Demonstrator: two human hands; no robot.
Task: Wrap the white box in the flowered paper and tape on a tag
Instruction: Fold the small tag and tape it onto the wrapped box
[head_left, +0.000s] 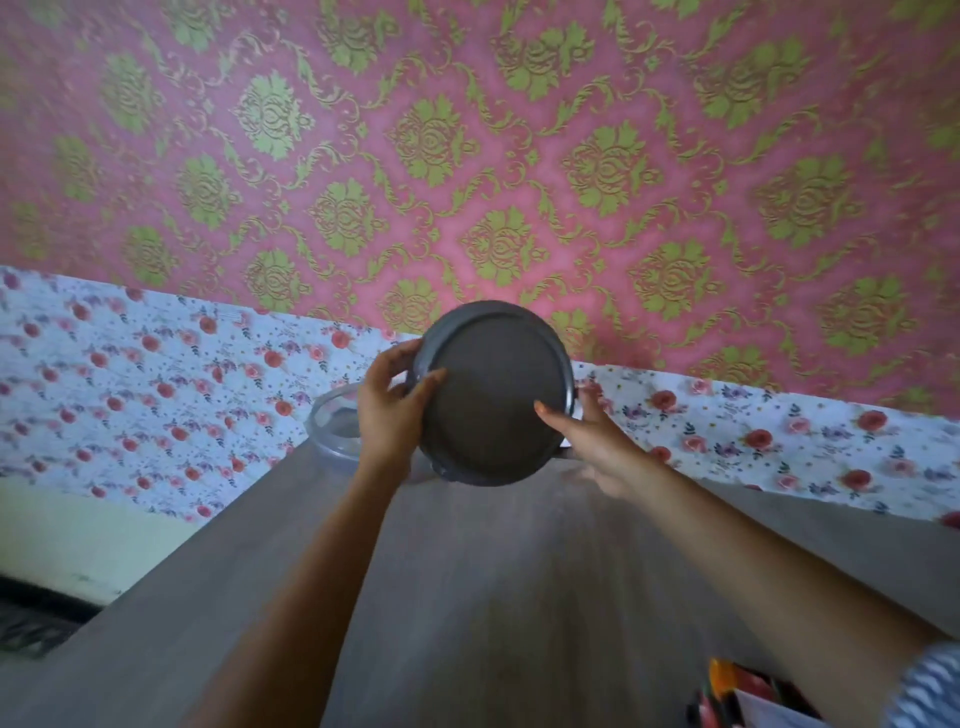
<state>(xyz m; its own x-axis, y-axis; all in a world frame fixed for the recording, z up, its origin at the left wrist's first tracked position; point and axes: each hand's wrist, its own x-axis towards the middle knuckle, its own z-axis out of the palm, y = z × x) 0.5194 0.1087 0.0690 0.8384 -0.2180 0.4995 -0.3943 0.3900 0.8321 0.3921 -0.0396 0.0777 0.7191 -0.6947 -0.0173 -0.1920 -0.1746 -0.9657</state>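
Held up: round grey lid (498, 410); left hand (389, 415) grips its left rim, right hand (597, 441) its right; clear tub (332, 426) just left.

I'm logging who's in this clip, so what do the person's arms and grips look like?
Both forearms are bare. The right arm ends at the frame's lower corner in a sleeve with blue and white wavy stripes; no sleeve shows on the left arm. No ring, watch or bracelet is visible on the left grip or right grip.
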